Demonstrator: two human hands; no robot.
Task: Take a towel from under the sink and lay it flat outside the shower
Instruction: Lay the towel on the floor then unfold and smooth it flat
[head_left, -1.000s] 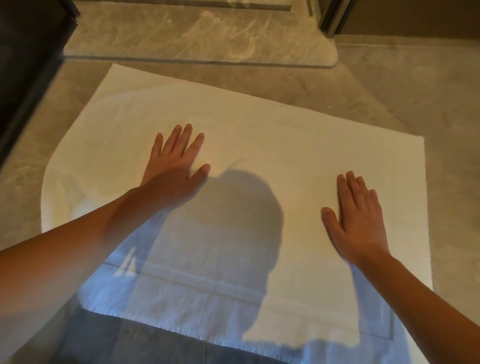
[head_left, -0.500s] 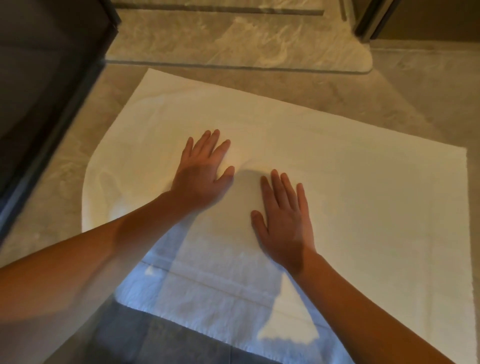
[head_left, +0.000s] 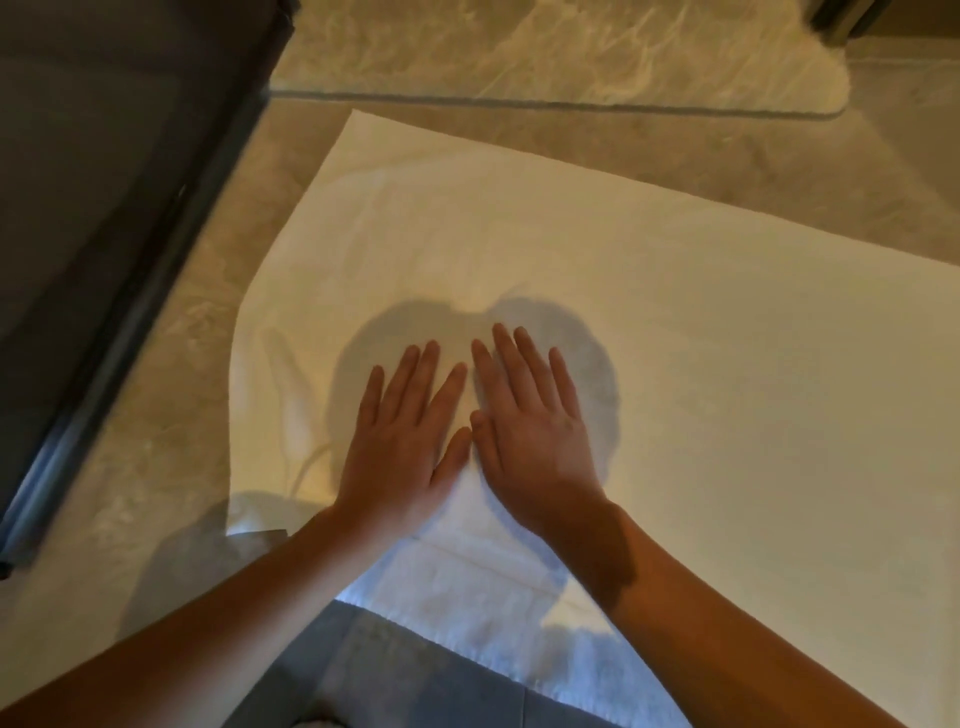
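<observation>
— Beneath both palms, what lies on the floor (head_left: 156, 426)?

— One white towel (head_left: 701, 364), spread flat on the marble tile. Its far edge lies near a pale raised sill (head_left: 519, 52) beyond the fingertips. A dark framed panel (head_left: 104, 182) stands off to the left of the left hand (head_left: 402, 441).

— State of the hands?

— Left hand and right hand (head_left: 530, 431) rest palm-down on the towel, side by side, thumbs almost touching. Fingers (head_left: 511, 358) are extended and flat, grasping nothing. A small wrinkle shows just left of the left hand.
</observation>
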